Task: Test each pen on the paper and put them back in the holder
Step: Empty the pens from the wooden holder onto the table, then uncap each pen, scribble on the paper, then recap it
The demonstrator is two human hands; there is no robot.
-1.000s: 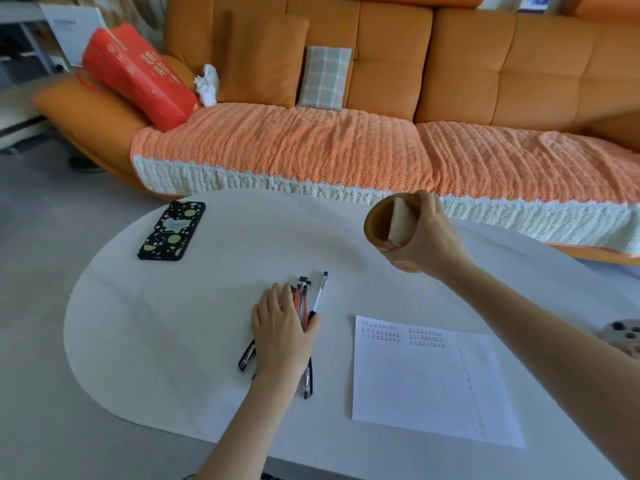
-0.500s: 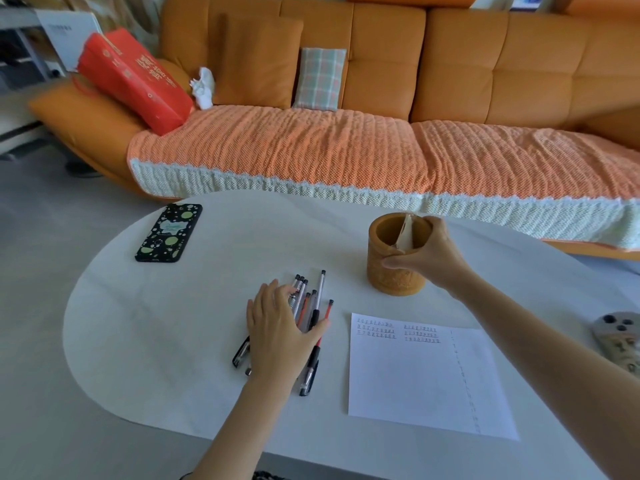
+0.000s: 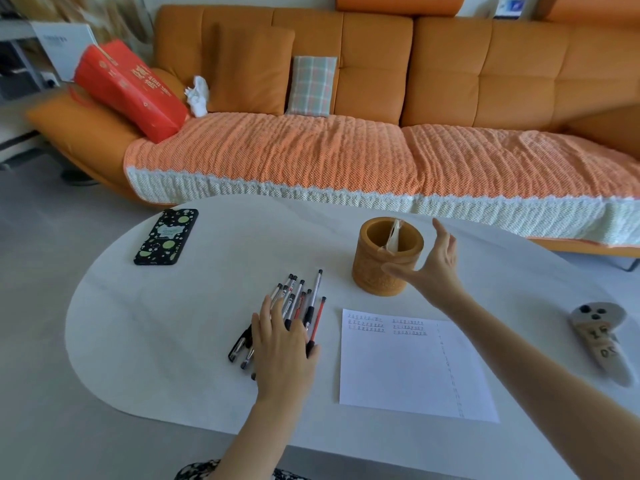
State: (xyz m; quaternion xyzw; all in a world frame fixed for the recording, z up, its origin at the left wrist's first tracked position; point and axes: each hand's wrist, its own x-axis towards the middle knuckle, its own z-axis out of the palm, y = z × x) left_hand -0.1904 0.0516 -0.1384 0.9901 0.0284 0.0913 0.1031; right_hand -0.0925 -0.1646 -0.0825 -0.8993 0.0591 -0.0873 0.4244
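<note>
- An orange sofa [image 3: 381,64] fills the back of the room, its right end cut off by the frame; a woven orange-and-cream throw [image 3: 346,168] covers the seat.
- On the sofa lie a red bag [image 3: 128,88] with gold lettering too blurred to read, a plaid cushion [image 3: 312,85] and a crumpled white object [image 3: 198,96] that is hard to identify.
- The white oval tabletop [image 3: 173,323] stands on a grey floor [image 3: 45,254]; its near and right edges run out of view.
- A sheet of paper [image 3: 408,372] lies flat right of the pens, with small rows of marks near its top, illegible.
- The left hand [image 3: 282,348] rests palm down on a cluster of pens [image 3: 299,299], fingers [image 3: 273,308] spread flat, gripping nothing; it hides the pens' middle parts, so their count is unclear.
- The right hand [image 3: 433,268] hovers just beside the holder, fingers apart and curved, holding nothing; whether the thumb touches the wall is unclear.
- The round tan pen holder [image 3: 377,271] stands upright beyond the paper, with a pale piece inside, its nature uncertain.
- A black phone [image 3: 166,237] with green dots lies at far left.
- A grey controller-like object [image 3: 599,341] lies at the right edge.
</note>
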